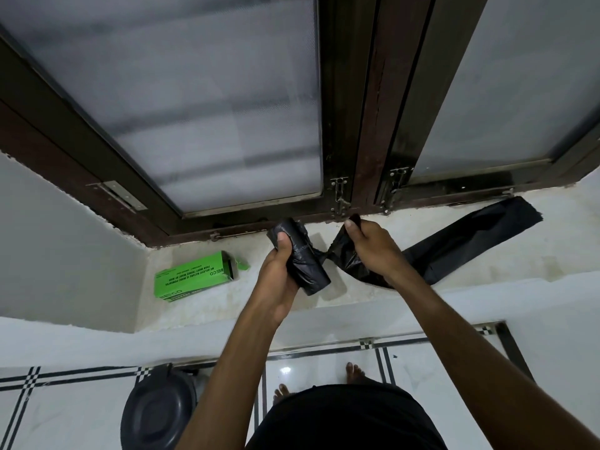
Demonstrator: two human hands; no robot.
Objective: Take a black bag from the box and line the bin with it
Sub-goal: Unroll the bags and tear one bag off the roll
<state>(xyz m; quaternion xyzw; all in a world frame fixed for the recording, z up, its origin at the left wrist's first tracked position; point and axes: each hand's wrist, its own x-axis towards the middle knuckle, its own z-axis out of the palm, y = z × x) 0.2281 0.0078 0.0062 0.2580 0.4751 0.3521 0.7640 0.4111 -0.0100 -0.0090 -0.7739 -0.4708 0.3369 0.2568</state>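
Note:
My left hand grips a roll of black bags above the window sill. My right hand pinches one unrolled black bag, still joined to the roll by a twisted neck; its folded length trails right across the sill. The green box lies on its side at the sill's left, its open end facing the roll. A dark round bin with its lid on stands on the floor at lower left.
The pale stone sill runs under a dark-framed window with frosted panes and metal latches. A white wall bounds the sill on the left. Below lie white floor tiles with black lines, and my bare feet.

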